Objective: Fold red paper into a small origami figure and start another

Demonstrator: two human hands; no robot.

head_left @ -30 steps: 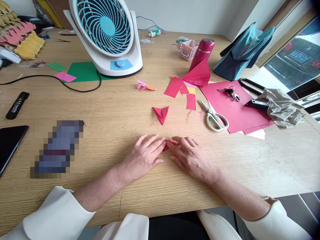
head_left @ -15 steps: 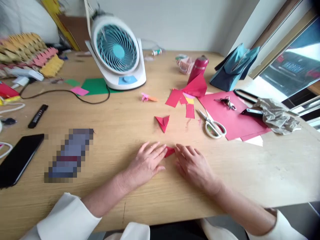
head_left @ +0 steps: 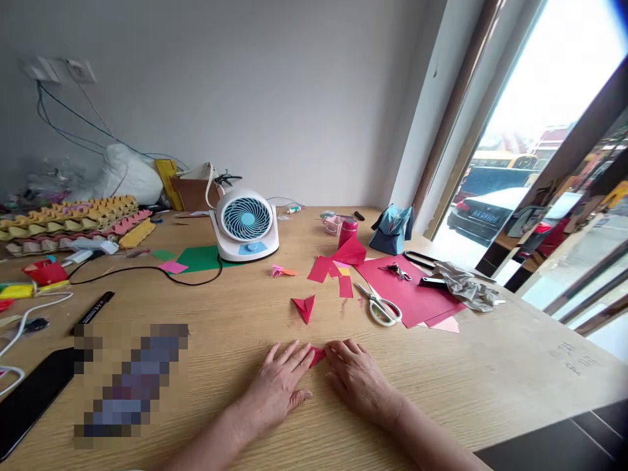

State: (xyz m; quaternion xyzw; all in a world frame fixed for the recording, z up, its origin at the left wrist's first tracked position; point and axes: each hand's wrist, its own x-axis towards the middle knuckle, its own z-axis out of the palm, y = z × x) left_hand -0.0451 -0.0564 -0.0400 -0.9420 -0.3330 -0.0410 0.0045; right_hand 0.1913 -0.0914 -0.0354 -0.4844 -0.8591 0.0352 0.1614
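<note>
A small folded piece of red paper (head_left: 318, 356) lies on the table between my hands, its ends partly covered by my fingers. My left hand (head_left: 282, 379) is open, fingers stretched flat with the tips on the paper's left end and the thumb apart on the wood. From the other side my right hand (head_left: 360, 379) lays its slightly bent fingers over the right end; it is open too, pressing rather than gripping. Just beyond stands a folded red paper piece (head_left: 305, 307) with pointed corners. White-handled scissors (head_left: 383, 309) rest to its right, partly on red sheets.
Red paper sheets (head_left: 417, 301) carry keys (head_left: 398, 271) and a crumpled wrapper (head_left: 464, 284) at the right. Behind are a red bottle (head_left: 348, 230), a blue bag (head_left: 392, 229) and a white fan (head_left: 246, 222). A black phone (head_left: 39, 399) and a marker (head_left: 93, 313) lie left.
The head view has tilted upward, bringing more wall and window into sight. Both hands stay on the red paper in nearly the same pose.
</note>
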